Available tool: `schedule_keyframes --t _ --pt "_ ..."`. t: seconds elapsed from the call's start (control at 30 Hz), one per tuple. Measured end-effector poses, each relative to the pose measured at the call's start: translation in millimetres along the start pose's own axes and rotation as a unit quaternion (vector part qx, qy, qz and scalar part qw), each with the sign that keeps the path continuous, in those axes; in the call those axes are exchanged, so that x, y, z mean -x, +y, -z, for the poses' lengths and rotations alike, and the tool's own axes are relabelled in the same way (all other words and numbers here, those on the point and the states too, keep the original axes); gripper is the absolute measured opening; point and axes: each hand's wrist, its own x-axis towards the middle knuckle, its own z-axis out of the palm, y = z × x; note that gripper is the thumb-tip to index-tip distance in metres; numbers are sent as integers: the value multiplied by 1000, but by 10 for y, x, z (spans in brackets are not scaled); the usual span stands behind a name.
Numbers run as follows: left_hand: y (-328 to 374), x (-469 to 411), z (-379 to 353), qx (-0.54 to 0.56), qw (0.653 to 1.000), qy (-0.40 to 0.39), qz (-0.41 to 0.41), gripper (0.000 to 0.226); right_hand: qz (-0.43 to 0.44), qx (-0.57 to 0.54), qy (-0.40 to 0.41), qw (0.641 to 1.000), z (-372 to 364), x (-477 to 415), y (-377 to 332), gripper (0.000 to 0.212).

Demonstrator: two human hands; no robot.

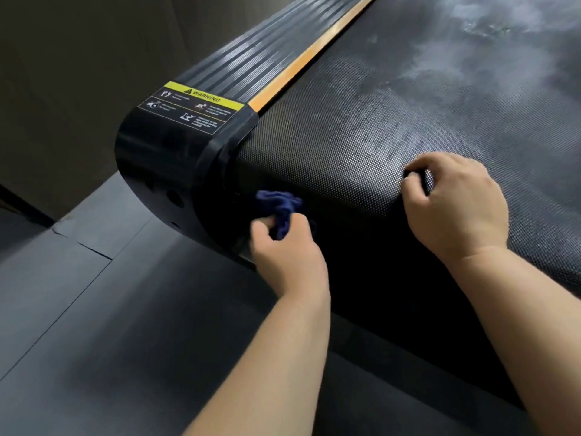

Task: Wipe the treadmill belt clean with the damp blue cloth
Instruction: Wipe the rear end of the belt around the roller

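The black textured treadmill belt (361,127) runs from the rear roller up to the top right, with pale dusty smears across its far part. My left hand (286,250) grips a bunched dark blue cloth (279,209) against the belt's rounded rear end, close to the left end cap. My right hand (456,202) lies on the belt's rear edge with its fingers curled against the surface; nothing shows in its grasp.
A black plastic end cap (163,171) with a yellow warning label (201,102) sits left of the belt. A ribbed side rail (251,58) and an orange strip (314,55) run along the belt. Dark grey floor mats (94,309) lie below.
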Motion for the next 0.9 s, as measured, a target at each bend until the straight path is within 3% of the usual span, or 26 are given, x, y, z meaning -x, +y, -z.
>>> schedule_keyframes --t 0.1,0.23,0.4,0.53,0.63,0.77,0.9 --pt "-68 99 84 -23 998 -56 -17 10 3 -7 10 1000 29 8 3 22" --pt "98 -269 158 53 998 33 23 20 5 -32 -18 999 49 -35 57 26" --pt "272 -244 75 137 985 -36 102 26 3 -41 -18 999 81 19 71 20" --pt "248 -162 97 76 995 -20 61 24 -1 -46 -27 999 111 31 62 19" --pt "81 40 201 25 998 -50 14 24 0 -46 -23 999 115 39 70 19" --pt "144 -356 211 56 998 8 -4 25 -2 -47 -26 999 95 35 87 20" --pt "145 -358 103 49 999 -2 -4 28 5 -52 -12 999 84 41 77 20"
